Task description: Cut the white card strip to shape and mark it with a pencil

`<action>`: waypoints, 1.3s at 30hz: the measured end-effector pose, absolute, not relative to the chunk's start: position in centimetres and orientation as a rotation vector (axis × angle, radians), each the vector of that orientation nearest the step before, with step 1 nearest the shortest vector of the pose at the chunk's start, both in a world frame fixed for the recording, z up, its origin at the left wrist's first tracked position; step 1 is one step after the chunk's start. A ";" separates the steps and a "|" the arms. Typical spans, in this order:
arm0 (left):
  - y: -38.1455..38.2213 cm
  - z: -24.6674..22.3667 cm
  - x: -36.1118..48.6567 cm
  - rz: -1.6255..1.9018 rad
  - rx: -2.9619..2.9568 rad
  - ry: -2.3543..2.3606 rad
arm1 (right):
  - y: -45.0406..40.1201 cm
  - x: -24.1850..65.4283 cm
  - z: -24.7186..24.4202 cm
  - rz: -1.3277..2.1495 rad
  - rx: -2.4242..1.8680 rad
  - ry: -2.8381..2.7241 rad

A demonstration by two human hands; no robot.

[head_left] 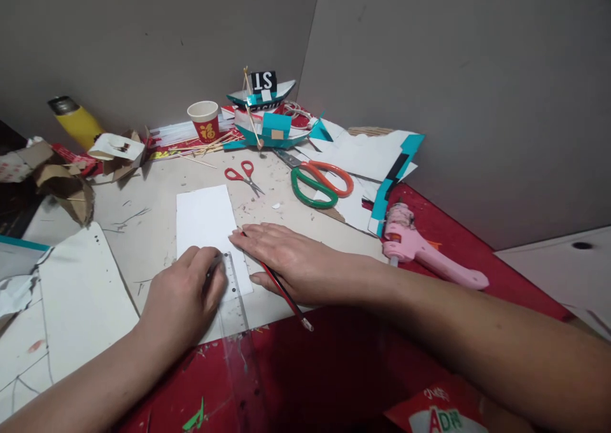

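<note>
A white rectangular sheet of card lies in front of me, under both hands. My left hand is closed, its fingers curled at the edge of a clear plastic ruler. The ruler's far end rests on the card and its near end reaches over the red surface. My right hand lies across the card's right edge, fingers forward and close together. A red and black pencil runs between its thumb and fingers, the tip by the fingertips and the blunt end pointing towards me.
Small red scissors and large green-and-orange scissors lie beyond. A pink glue gun rests at the right. Two model boats, a paper cup and a yellow bottle stand behind. Cardboard pieces lie left.
</note>
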State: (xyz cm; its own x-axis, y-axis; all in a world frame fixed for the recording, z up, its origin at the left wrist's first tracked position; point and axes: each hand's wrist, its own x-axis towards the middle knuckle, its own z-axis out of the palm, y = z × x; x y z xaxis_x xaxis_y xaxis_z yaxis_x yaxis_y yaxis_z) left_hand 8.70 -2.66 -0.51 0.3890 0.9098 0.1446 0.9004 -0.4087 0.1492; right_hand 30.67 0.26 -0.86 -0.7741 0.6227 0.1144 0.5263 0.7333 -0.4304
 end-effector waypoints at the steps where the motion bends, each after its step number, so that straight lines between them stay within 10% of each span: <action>1: -2.7 -0.6 8.7 0.325 2.595 1.674 | 0.3 30.7 -0.9 0.556 -0.906 -2.682; 39: -5.0 2.3 8.0 0.005 3.051 1.202 | 0.3 30.9 -1.5 0.495 -0.901 -2.705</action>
